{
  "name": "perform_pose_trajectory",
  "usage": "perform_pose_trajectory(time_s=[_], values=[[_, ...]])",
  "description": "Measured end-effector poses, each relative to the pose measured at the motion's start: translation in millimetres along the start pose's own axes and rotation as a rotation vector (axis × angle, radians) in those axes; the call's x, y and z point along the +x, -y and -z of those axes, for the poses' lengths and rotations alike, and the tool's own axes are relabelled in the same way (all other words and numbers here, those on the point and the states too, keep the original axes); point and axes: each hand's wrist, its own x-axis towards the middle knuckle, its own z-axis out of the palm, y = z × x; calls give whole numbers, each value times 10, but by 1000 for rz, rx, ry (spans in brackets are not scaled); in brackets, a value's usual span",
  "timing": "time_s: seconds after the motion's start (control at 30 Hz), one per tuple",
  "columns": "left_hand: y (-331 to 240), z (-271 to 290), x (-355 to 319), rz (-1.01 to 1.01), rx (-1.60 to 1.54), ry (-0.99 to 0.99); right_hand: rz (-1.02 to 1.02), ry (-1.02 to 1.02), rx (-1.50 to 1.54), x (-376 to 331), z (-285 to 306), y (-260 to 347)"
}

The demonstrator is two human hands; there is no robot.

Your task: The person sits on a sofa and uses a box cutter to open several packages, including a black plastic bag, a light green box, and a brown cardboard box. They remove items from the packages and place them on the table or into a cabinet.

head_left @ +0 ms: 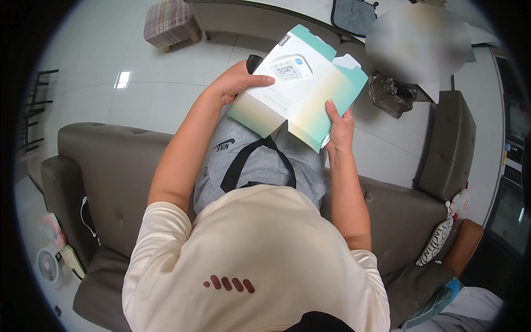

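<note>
A white cardboard box (281,91) with green and pale yellow sides, printed with a picture of a blood pressure monitor, is held over my lap. It looks partly unfolded, with end flaps standing out at its far and near ends. My left hand (239,83) grips its left edge, the thumb lying on the printed white panel and the fingers hidden behind. On the other side, my right hand (340,128) clasps the green panel, thumb on top. Something black (254,63) shows beside my left hand; I cannot make out what it is.
I sit on a brown sofa (110,166). Ahead stands a table with a grey cloth (353,15) on it, and a black plastic bag (391,94) hangs near its right side. A plaid stool (171,25) is at far left, a brown ottoman (449,144) at right.
</note>
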Motion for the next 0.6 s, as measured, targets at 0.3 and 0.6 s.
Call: perform_pose_trajectory(time_s=[0.3, 0.6], values=[[-442, 102, 120, -70, 1266, -440, -384, 17, 143, -285, -238, -570], [239, -456, 22, -183, 1545, -53, -600, -18, 169, -354, -246, -960]])
